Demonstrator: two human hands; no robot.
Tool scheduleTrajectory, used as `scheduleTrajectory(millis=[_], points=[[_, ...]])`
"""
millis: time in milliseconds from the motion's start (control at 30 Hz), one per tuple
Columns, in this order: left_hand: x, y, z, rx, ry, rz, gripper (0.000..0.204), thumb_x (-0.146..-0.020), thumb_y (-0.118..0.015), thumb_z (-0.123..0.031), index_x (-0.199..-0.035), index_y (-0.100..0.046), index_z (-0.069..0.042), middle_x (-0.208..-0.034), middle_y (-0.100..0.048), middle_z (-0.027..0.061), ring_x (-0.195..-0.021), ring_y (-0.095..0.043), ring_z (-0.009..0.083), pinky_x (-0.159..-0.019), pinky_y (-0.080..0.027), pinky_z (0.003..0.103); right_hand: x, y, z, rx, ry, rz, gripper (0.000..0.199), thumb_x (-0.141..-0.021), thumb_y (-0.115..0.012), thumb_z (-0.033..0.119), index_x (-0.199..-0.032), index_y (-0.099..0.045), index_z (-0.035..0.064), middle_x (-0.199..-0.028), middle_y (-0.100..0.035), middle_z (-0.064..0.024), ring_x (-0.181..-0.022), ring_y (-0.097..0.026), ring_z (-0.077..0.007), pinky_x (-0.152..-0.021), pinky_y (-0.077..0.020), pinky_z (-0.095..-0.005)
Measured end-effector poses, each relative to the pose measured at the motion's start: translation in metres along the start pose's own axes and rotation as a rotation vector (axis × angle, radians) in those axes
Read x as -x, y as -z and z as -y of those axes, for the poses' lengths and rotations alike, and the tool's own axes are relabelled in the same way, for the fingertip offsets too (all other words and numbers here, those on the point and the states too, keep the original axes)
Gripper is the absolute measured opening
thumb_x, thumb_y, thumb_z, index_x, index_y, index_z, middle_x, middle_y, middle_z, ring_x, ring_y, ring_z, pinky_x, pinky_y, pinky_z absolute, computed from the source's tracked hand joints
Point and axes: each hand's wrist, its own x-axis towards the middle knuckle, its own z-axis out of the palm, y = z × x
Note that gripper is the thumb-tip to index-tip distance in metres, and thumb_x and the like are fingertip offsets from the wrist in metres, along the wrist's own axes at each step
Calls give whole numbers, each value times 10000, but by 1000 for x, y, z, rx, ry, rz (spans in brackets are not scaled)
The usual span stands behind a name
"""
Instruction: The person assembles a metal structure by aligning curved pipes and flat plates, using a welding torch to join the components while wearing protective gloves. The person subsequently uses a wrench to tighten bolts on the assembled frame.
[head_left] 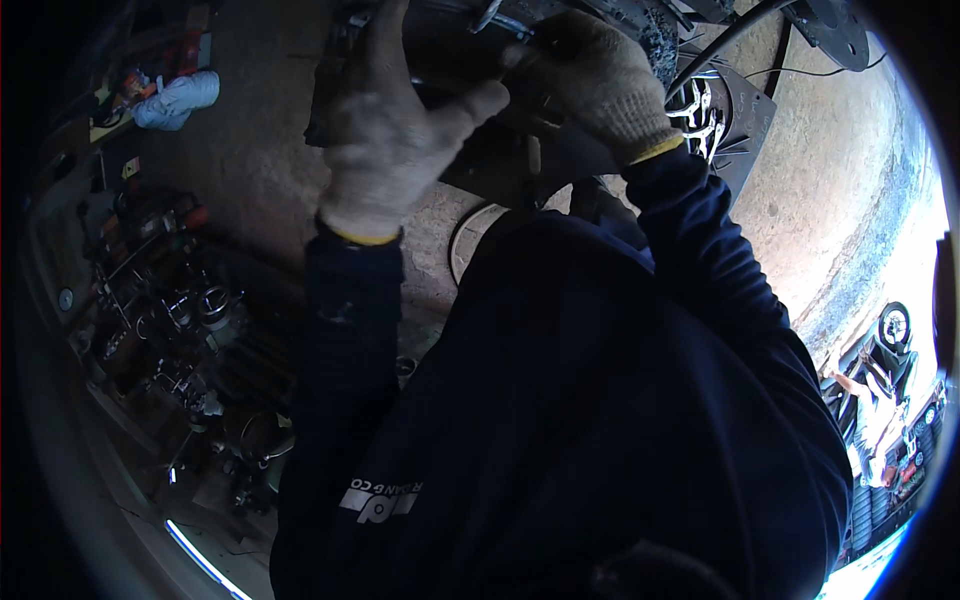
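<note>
Both of my hands wear pale knitted work gloves with yellow cuffs, over a dark dark-blue work surface [490, 178] at the top of the view. My left hand [385, 135] is open and slightly blurred, its thumb stretched to the right and a finger pointing up. My right hand [600, 85] is closed, its fingers curled inward over dark metalwork; what they grip is hidden in shadow. A shiny metal rod [486, 14] shows between the hands. Several silver, curved metal parts [700, 115] lie beside my right wrist.
A dark hose [725, 42] arcs past my right hand. A hoop [458, 245] lies on the floor near my legs. Cluttered metal parts [180, 310] stand at left, below a pale cloth [185, 100]. Far right, another person [875, 415] is near a wheel [895, 325].
</note>
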Motion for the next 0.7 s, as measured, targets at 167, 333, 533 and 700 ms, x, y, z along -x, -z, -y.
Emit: scheduleTrajectory(millis=[167,333,533,700], points=[[10,72,45,301,62,-100,540,-954,-748,-249,-1417,-558,-47,-1363,-613,178,-1282,-598,295,-1048,-521,403,1,-6,-10,53,84,-102,346,-940,-716,318,-1073,-733,-1,-1015,-743,-192,-935,-718,-328,-818,-552,-401],[68,107,111,131,-169,-107,558,-932,-780,-227,-1406,-561,-28,-1354,-609,181,-1214,-640,292,-962,-586,399,8,-7,-2,-224,23,-128,295,-946,-726,275,-1028,-737,-9,-902,-749,-98,-824,-679,-186,-754,-523,-353],[186,71,149,292,210,-219,479,-933,-789,-154,-1350,-610,1,-1276,-678,154,-1120,-695,206,-927,-598,313,5,-20,-4,-188,-35,-164,304,-956,-722,299,-1003,-746,0,-860,-734,-73,-776,-652,-165,-706,-501,-345],[228,55,151,297,398,-181,517,-930,-790,-211,-1365,-602,-4,-1306,-677,161,-1160,-688,253,-962,-583,363,3,-20,-3,-172,-72,-195,315,-965,-719,320,-981,-754,7,-825,-722,-52,-736,-628,-147,-666,-483,-339]])
